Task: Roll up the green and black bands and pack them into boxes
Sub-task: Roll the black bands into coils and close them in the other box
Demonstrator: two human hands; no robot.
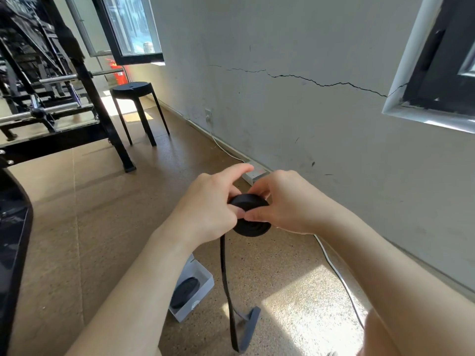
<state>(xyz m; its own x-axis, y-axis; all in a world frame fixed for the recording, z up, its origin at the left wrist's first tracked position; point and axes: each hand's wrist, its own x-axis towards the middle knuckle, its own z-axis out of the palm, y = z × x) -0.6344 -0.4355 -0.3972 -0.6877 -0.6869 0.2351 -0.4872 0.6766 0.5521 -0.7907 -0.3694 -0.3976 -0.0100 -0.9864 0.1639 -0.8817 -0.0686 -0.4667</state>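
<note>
Both hands are together on the black band coil [253,224], which I'm holding in the air above the white box [183,314], on its wall side. My left hand [205,211] pinches the coil's near-left edge, where the loose tail [225,273] feeds in. My right hand [290,204] is curled over the top, thumb on the flat face. The tail drops straight past the box's right edge and its end lies folded on the floor [282,291] just beyond the box's near corner. A rolled dark band [183,292] already sits in the box. I can't see a green band anywhere. My read: mid-roll, with a fair length left to wind. To do it well: keep the right thumb flat on the face so the layers don't telescope, rotate with the right hand, and let the left hand guide the tail in flat with steady tension. Clear the fold at the floor end before it reaches the coil, or it winds in as a lump. Keep the turns tight enough that the coil fits the box, and don't loosen the pinch, since I expect the coil would spring open.
</note>
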